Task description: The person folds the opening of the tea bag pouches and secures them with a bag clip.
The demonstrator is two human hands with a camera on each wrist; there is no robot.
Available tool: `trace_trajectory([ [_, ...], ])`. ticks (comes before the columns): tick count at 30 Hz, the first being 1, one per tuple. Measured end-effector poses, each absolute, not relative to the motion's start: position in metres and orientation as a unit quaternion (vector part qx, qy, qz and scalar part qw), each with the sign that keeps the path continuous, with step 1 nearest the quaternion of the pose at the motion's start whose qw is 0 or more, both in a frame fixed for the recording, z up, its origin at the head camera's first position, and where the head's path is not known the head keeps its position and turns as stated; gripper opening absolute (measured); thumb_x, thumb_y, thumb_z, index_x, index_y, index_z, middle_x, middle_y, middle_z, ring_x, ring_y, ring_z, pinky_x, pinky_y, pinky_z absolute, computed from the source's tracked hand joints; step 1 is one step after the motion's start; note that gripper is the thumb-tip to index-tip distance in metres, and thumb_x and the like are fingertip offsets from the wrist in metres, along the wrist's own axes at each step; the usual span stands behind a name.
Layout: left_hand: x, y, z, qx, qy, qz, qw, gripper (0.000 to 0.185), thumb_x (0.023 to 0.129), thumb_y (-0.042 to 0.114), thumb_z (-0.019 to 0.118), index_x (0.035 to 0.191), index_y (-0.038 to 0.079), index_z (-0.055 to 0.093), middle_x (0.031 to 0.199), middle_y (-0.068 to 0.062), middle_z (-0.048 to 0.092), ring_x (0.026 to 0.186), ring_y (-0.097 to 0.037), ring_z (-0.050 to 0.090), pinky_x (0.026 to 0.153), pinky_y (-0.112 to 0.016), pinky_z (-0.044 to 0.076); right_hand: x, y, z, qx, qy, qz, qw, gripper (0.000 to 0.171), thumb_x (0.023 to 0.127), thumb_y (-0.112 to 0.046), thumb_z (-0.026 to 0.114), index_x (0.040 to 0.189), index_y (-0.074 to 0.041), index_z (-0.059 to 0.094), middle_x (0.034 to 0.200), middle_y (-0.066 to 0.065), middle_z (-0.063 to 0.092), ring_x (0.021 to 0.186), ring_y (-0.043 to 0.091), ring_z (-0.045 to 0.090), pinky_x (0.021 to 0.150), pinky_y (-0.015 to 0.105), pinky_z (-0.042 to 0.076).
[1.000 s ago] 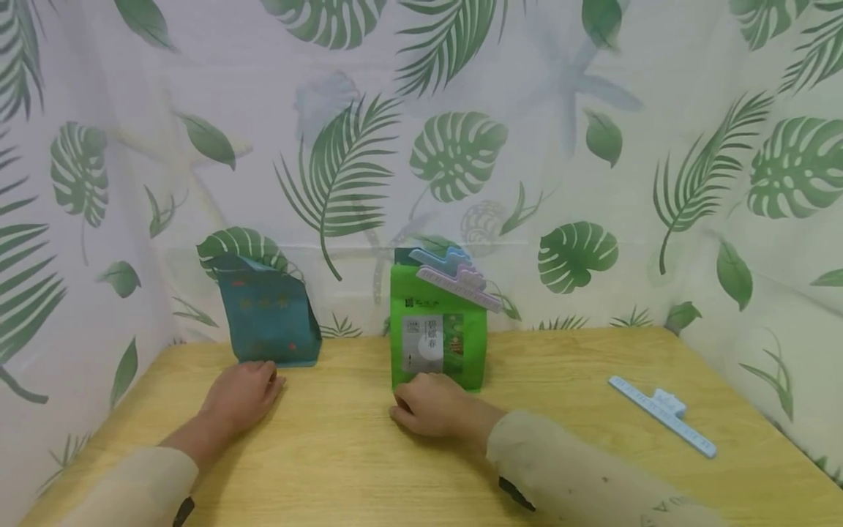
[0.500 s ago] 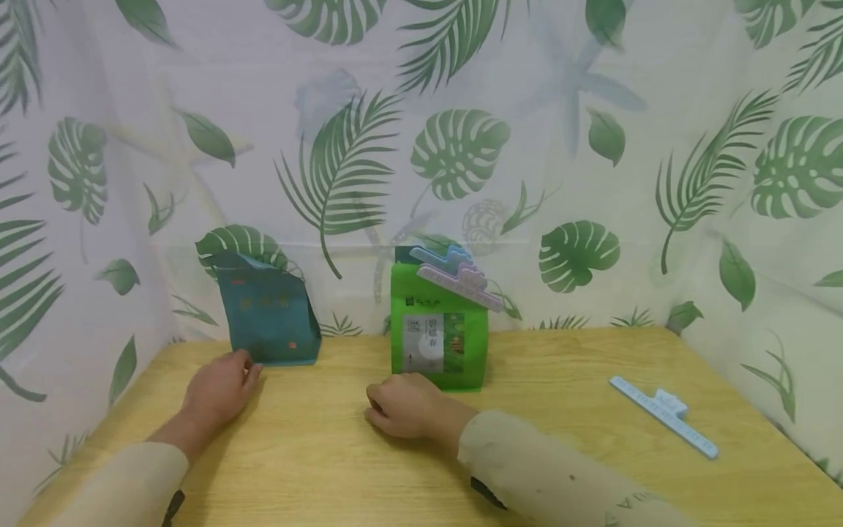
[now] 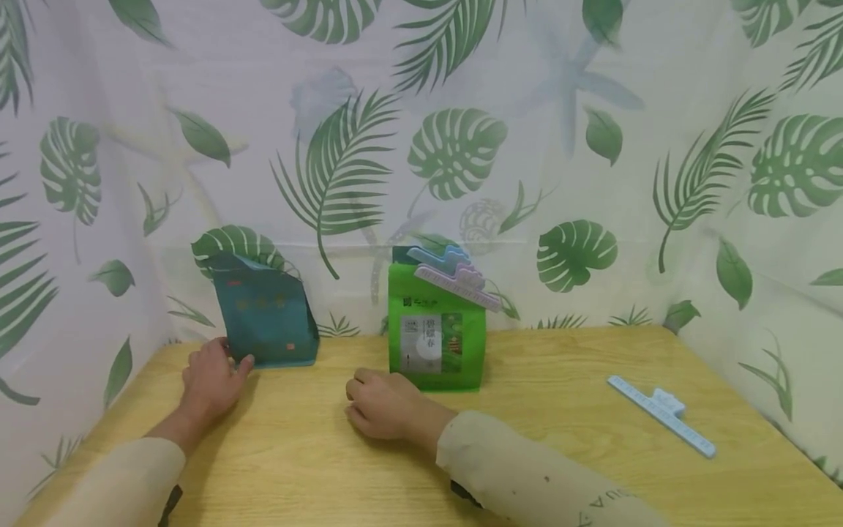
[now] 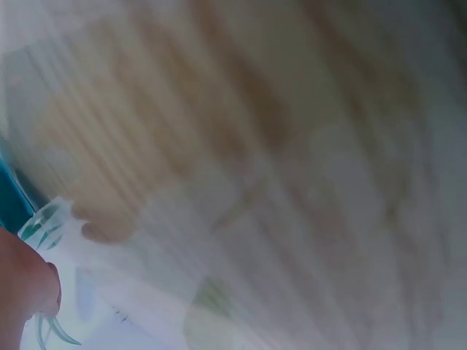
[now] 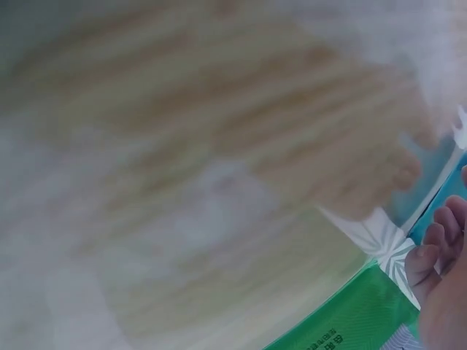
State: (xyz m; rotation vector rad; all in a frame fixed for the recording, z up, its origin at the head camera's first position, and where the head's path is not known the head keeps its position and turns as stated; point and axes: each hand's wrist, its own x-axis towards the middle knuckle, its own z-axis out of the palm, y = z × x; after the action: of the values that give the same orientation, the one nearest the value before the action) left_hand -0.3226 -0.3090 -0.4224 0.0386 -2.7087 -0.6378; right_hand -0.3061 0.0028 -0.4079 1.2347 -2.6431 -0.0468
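On the left of the table stands a teal pouch with a slanting, crumpled top. My left hand is at its lower left corner, thumb in front of the corner and fingers spread along the left side; in the left wrist view part of this hand shows below the teal pouch. My right hand rests loosely curled over the table, holding nothing, in front and to the left of a green tea bag. The right wrist view has its fingers between the green bag and the teal pouch.
A lilac bag clip sits slanted across the green bag's top, with a blue bag clip behind it on a dark teal bag. Another light blue clip lies on the table at right. Leaf-patterned cloth encloses the back and sides.
My right hand has moved left, away from the front of the green bag. The left hand has shifted left to the teal pouch's corner, its fingers and thumb spreading apart.
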Motion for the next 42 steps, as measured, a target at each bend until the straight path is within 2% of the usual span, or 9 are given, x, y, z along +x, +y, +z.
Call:
trace_trajectory([
  [4,-0.325,-0.311,-0.422,-0.012,-0.948,-0.245,0.205,0.047,0.101,0.037,0.056,0.106,-0.01,0.054,0.094,-0.026,0.061,0.093,-0.048,0.055,0.076,-0.06,0.042,-0.307,0.003,-0.407,0.407,-0.907,-0.014,0.104,0.023,0.101,-0.031,0.053,0.111,-0.015,0.065,0.101,-0.001,0.058,0.072,0.008,0.054,0.058,0.023,0.047],
  [7,-0.328,-0.31,-0.422,-0.053,-0.944,-0.246,0.214,0.046,0.101,0.034,0.057,0.101,-0.012,0.057,0.09,-0.028,0.062,0.09,-0.049,0.058,0.079,-0.061,0.045,-0.309,0.003,-0.405,0.384,-0.919,0.001,0.091,0.03,0.101,-0.032,0.054,0.123,-0.013,0.061,0.11,0.002,0.056,0.069,0.009,0.052,0.057,0.024,0.047],
  [11,-0.329,-0.31,-0.425,-0.089,-0.939,-0.256,0.213,0.037,0.102,0.023,0.057,0.1,-0.014,0.055,0.09,-0.03,0.06,0.094,-0.05,0.055,0.086,-0.06,0.042,-0.312,0.002,-0.405,0.369,-0.927,0.014,0.07,0.039,0.101,-0.033,0.055,0.132,-0.01,0.055,0.116,0.005,0.053,0.068,0.01,0.053,0.057,0.025,0.047],
  [17,-0.321,-0.311,-0.428,-0.083,-0.936,-0.265,0.218,0.028,0.102,0.016,0.056,0.082,-0.001,0.045,0.073,-0.013,0.045,0.077,-0.033,0.044,0.071,-0.042,0.035,-0.311,-0.005,-0.41,0.368,-0.928,0.018,0.05,0.041,0.104,-0.035,0.049,0.136,-0.01,0.053,0.12,0.006,0.052,0.075,0.011,0.056,0.063,0.026,0.049],
  [20,-0.317,-0.309,-0.429,-0.09,-0.931,-0.268,0.23,0.025,0.101,0.014,0.057,0.086,-0.003,0.049,0.073,-0.012,0.048,0.077,-0.032,0.046,0.07,-0.042,0.035,-0.31,-0.009,-0.411,0.371,-0.927,0.018,0.054,0.042,0.105,-0.037,0.046,0.136,-0.01,0.052,0.12,0.005,0.052,0.078,0.011,0.058,0.065,0.027,0.05],
  [27,-0.31,-0.303,-0.43,-0.124,-0.919,-0.277,0.251,0.023,0.1,0.01,0.058,0.105,-0.012,0.057,0.088,-0.025,0.064,0.086,-0.043,0.058,0.08,-0.058,0.046,-0.31,-0.015,-0.412,0.373,-0.925,0.008,0.074,0.044,0.106,-0.039,0.043,0.136,-0.008,0.051,0.122,0.006,0.052,0.08,0.012,0.059,0.066,0.026,0.051],
  [36,-0.298,-0.301,-0.432,-0.137,-0.914,-0.292,0.246,0.026,0.1,0.007,0.057,0.116,-0.013,0.056,0.108,-0.032,0.066,0.095,-0.044,0.057,0.085,-0.059,0.044,-0.313,-0.019,-0.411,0.355,-0.932,0.013,0.07,0.049,0.106,-0.04,0.041,0.141,-0.006,0.048,0.126,0.009,0.051,0.085,0.014,0.063,0.063,0.026,0.051],
  [42,-0.293,-0.3,-0.432,-0.151,-0.907,-0.309,0.243,0.024,0.098,0.005,0.059,0.114,-0.013,0.056,0.105,-0.031,0.067,0.1,-0.047,0.06,0.087,-0.061,0.047,-0.316,-0.025,-0.411,0.335,-0.94,0.016,0.066,0.056,0.106,-0.041,0.04,0.147,-0.004,0.041,0.128,0.01,0.05,0.084,0.015,0.062,0.062,0.027,0.051],
])
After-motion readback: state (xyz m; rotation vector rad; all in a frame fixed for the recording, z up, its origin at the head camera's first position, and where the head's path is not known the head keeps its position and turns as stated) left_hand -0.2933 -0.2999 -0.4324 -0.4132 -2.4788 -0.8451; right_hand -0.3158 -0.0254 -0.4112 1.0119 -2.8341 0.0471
